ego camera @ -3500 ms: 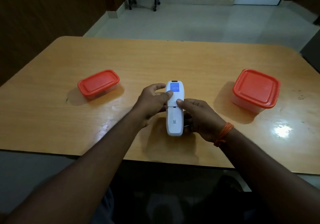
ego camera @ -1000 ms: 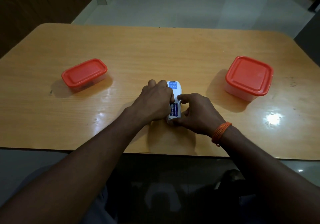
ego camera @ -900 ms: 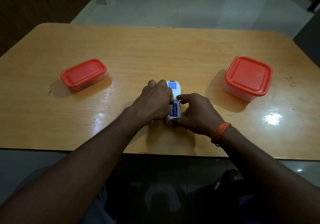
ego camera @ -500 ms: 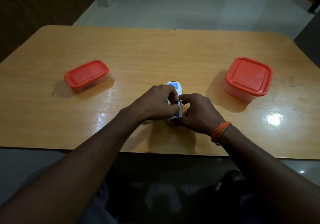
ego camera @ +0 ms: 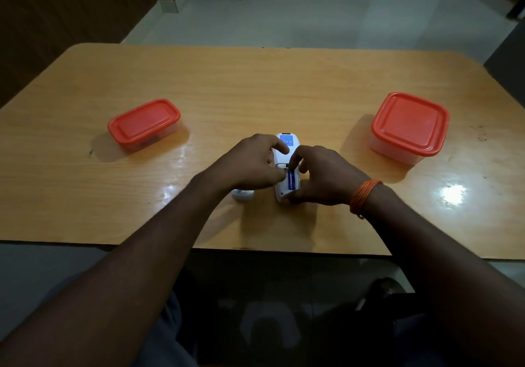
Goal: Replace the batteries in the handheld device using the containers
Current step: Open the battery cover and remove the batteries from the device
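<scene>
White handheld device (ego camera: pixel 285 141) lies back-up on the table (ego camera: pixel 255 88), near its front edge, between the two hands. Battery compartment is open, with one blue battery (ego camera: pixel 292 180) seated on its right side. Right hand (ego camera: pixel 321 176) grips the device's right side, forefinger curled down onto the compartment's far end. Left hand (ego camera: pixel 251 165) has its fingers curled at the compartment's left edge; whether they pinch anything cannot be told. A small white piece (ego camera: pixel 243 195) lies on the table under the left wrist. Two red-lidded containers stand well apart, lids on: left container (ego camera: pixel 144 124), right container (ego camera: pixel 409 126).
</scene>
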